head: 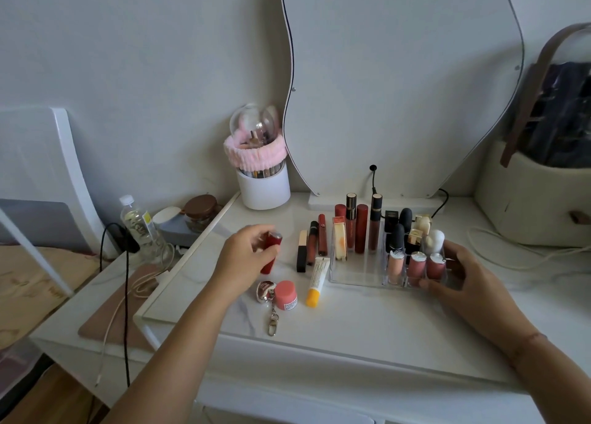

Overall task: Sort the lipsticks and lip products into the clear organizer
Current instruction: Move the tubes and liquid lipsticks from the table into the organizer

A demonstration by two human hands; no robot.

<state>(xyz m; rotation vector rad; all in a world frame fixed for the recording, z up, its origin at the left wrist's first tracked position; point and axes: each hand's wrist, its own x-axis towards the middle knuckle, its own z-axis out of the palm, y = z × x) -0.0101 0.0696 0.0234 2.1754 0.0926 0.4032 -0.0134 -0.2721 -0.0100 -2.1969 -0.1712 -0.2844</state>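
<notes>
My left hand (244,257) grips a red lipstick tube (271,253) just above the white marble tabletop, left of the clear organizer (355,275). My right hand (463,276) rests against the organizer's right front corner, fingers touching its wall. Several lip glosses and lipsticks stand upright in its compartments, among them three pink glosses (416,265) in the front row. Loose on the table lie a black-and-gold tube (301,251), two dark red glosses (316,243), a white-and-yellow squeeze tube (317,281), a pink balm jar (285,294) and a keychain balm (266,291).
A white brush holder (263,187) with a pink headband stands at the back left beside a wavy mirror (399,81). A cream bag (537,199) sits at the far right. A water bottle (140,228), jars and cables crowd the lower side shelf on the left.
</notes>
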